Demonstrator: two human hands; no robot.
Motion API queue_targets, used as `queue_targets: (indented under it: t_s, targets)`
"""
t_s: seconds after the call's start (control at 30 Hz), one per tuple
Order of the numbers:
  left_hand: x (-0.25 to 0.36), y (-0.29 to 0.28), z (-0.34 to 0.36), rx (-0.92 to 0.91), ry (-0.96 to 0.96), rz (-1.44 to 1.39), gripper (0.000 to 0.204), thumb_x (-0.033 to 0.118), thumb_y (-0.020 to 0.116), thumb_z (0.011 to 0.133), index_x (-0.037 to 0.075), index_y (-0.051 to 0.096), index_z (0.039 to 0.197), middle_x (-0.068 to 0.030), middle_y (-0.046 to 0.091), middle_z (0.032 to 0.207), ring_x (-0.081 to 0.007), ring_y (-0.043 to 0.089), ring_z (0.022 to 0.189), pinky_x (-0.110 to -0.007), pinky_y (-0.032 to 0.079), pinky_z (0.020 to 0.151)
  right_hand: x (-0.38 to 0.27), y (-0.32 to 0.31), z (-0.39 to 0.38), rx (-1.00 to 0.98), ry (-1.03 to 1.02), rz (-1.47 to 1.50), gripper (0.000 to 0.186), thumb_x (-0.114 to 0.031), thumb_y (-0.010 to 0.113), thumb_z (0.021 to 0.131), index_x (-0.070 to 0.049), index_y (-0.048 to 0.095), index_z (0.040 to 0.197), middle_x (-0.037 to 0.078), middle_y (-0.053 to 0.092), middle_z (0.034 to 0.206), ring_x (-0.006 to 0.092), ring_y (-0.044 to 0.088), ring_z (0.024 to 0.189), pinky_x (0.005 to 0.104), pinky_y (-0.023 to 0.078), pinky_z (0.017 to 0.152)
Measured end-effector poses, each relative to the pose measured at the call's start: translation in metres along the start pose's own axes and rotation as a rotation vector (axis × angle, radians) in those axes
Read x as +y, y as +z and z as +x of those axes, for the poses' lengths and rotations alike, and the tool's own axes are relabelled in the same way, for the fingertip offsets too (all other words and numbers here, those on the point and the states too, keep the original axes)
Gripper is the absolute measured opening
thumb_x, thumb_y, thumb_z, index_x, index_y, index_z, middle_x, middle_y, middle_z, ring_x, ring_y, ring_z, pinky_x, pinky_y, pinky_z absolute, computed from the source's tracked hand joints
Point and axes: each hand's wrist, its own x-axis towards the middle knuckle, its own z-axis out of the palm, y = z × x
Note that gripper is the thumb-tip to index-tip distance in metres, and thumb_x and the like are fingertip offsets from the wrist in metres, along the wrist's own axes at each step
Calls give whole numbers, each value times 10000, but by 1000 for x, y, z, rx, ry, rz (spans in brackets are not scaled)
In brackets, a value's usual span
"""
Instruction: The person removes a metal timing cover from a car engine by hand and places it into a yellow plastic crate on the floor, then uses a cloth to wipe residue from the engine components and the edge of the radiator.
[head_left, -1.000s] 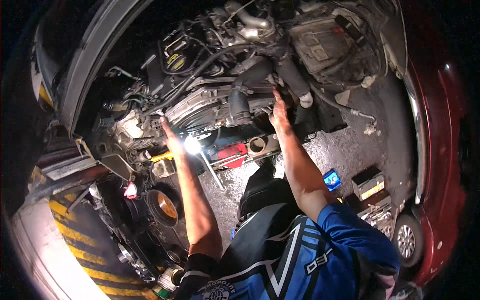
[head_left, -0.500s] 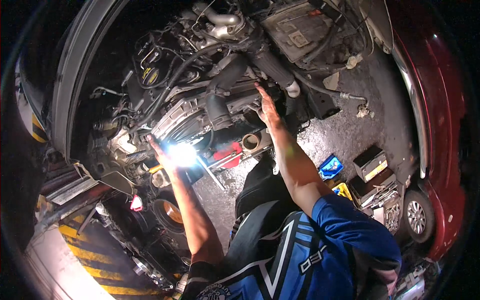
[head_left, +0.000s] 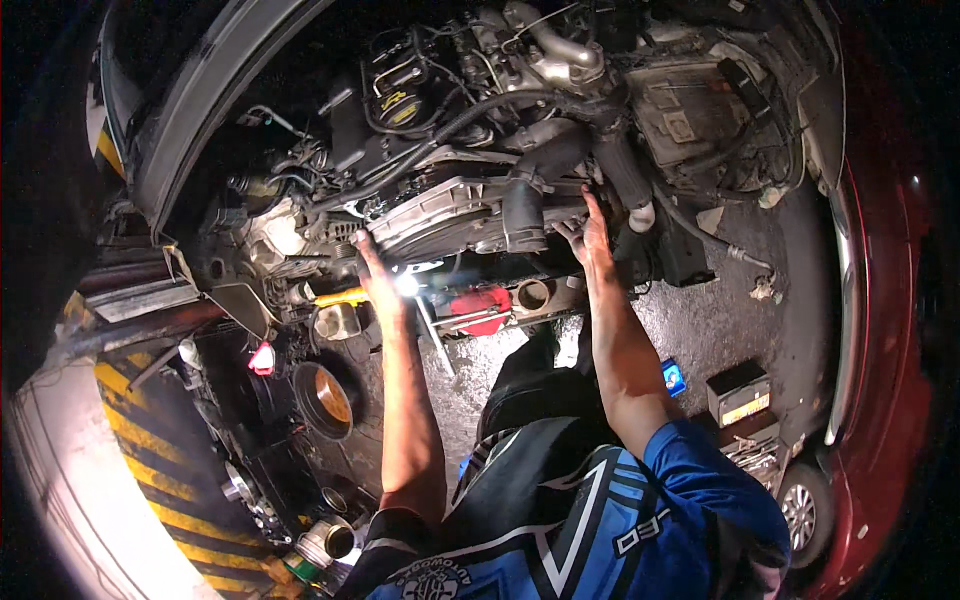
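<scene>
A grey curved radiator fan shroud (head_left: 440,215) lies across the front of the engine bay. My left hand (head_left: 378,275) grips its left end, thumb on top and the other fingers mostly hidden below. At the opposite end my right hand (head_left: 592,235) holds the shroud's edge, thumb raised and fingers curled at the side. A thick black hose (head_left: 525,200) hangs over the shroud beside my right hand. Close to my left hand shines a bright work light (head_left: 407,284), and a metal bar (head_left: 435,335) slants down from it.
Behind the shroud sits the engine with its black cover (head_left: 398,105). A battery tray (head_left: 680,115) is at the right. On the floor are a round pan (head_left: 323,400), a battery (head_left: 738,392) and a blue case (head_left: 672,378). A red car (head_left: 890,380) stands at the right.
The view has swung, so the engine bay sits farther right. Both hands stay at the shroud's ends. The work light's glare beside my left hand looks smaller.
</scene>
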Motion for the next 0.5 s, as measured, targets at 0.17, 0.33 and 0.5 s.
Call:
queue_targets:
  t_s: [0.17,0.33,0.5]
  targets:
    - [-12,-3,23,77,-336,7,784,640,505,784,-30,518,1191,-94,569,885,-148,518,709,-307,463,611,7,0,-4,-76,-151,-34,588,-477,628,757,-169,476,1234,37,480,1219,226,425,1126,477,403,893]
    - [-14,-11,29,91,-187,84,713,654,552,739,-44,560,887,-68,514,687,-166,507,622,-325,482,533,-1,24,-24,-49,-87,-71,665,-496,622,748,-202,405,1305,1,385,1329,224,329,1210,497,343,934]
    - [-7,0,29,20,-135,114,680,627,492,791,46,507,1144,-98,490,825,-175,474,686,-336,461,553,-11,28,-32,35,-113,-83,672,-509,631,733,-223,411,1301,-8,381,1325,211,320,1198,487,334,928]
